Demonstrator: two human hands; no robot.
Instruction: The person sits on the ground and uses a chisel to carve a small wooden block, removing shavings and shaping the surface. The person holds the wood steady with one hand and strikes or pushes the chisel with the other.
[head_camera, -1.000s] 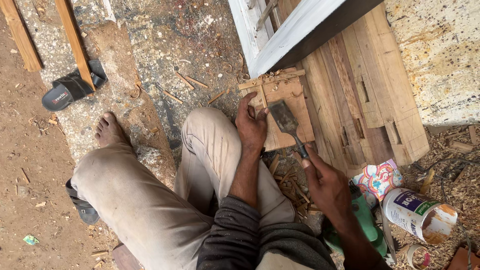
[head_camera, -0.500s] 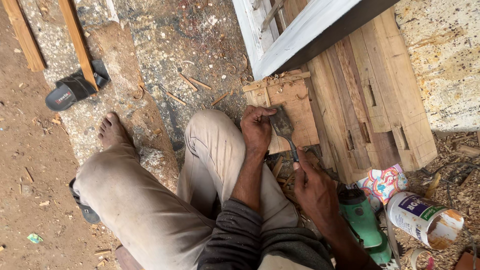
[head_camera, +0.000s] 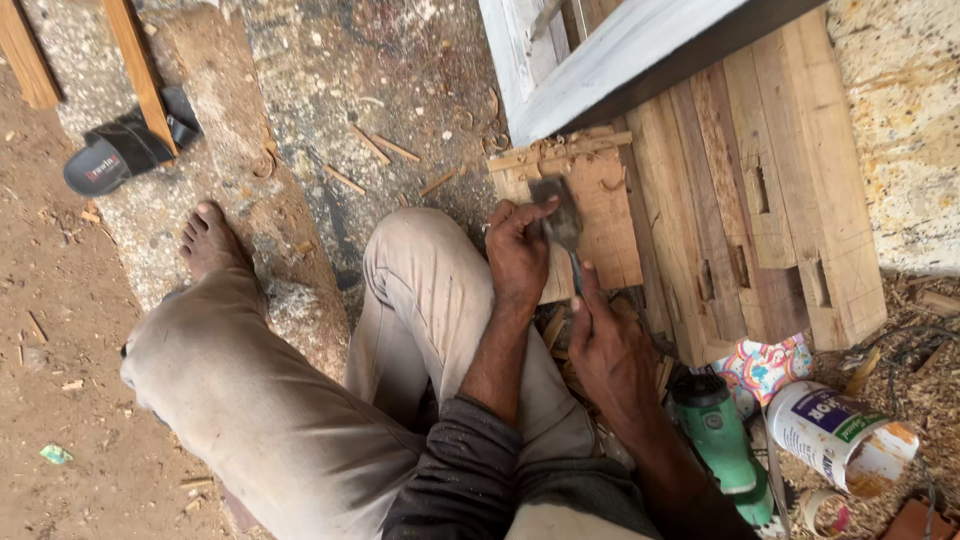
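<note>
- Chisel sits at upper centre of the frame, its wide blade flat on the wooden block, lower than a second ago, when you held it raised.
- Far left: a black sandal lies under a wooden strip; your bare foot rests below.
- Your left hand has closed in; its fingers are clamped on the blade.
- Your right hand has fingers wrapped round the handle, forefinger along it.
- So the edge now looks set on the wood.
- Lower right: a green power tool and a tipped can.
</note>
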